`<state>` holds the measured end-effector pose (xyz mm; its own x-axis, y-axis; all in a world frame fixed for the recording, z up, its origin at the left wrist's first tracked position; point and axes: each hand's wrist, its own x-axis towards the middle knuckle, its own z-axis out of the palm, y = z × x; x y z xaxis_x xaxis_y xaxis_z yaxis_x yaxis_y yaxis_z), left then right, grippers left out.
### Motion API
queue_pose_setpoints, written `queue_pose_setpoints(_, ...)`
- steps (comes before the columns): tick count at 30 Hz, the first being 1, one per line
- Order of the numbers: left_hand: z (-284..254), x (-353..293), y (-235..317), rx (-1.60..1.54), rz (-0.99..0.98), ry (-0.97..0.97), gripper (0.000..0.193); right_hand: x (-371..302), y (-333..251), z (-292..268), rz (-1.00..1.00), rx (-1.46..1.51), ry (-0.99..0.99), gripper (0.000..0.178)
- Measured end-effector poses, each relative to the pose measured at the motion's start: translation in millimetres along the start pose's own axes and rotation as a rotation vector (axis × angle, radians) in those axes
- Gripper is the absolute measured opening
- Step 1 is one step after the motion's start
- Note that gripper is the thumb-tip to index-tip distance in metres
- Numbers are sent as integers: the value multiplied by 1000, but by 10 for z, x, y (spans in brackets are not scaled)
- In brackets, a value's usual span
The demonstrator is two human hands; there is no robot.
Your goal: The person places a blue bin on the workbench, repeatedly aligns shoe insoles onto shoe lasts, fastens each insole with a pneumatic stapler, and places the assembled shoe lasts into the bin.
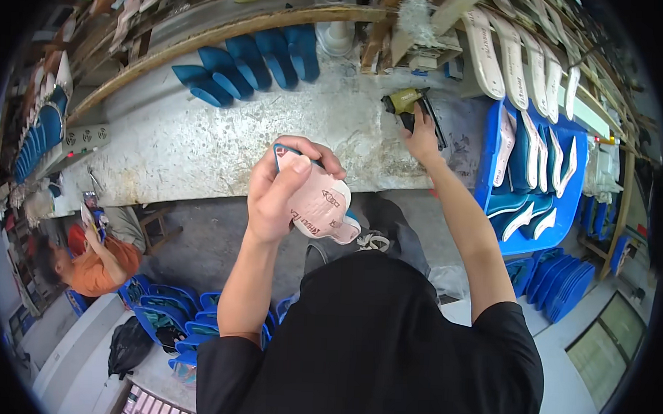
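My left hand is closed around a blue shoe last, held above the bench's near edge. A pale pink insole board with dark printing lies over the last's sole and faces up, my thumb pressing on it. Farther off to the right, my right hand grips a yellow-green and black staple gun lying on the bench. My fingers partly cover its handle.
Several blue shoe lasts stand along the back of the worn metal bench. A blue tray at right holds lasts with pale soles; more pale-soled lasts hang on a rack above. At far left sits another person in orange.
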<state>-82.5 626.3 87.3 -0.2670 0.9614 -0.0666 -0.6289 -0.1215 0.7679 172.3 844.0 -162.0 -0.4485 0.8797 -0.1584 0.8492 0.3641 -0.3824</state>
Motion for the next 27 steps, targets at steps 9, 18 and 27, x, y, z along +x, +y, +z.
queue_pose_setpoints(9, 951, 712, -1201, -293, -220, 290, 28, -1594, -331, -1823, -298, 746, -312, 104)
queue_pose_setpoints(18, 2392, 1249, -3661, 477, -600, 85, 74, -2471, 1992, -2284, 715, 979, 551, 76)
queue_pose_setpoints(27, 2547, 1173, -4285, 525, -641, -79, 33, -1713, 2466, -1342, 866, 349, 752, 114)
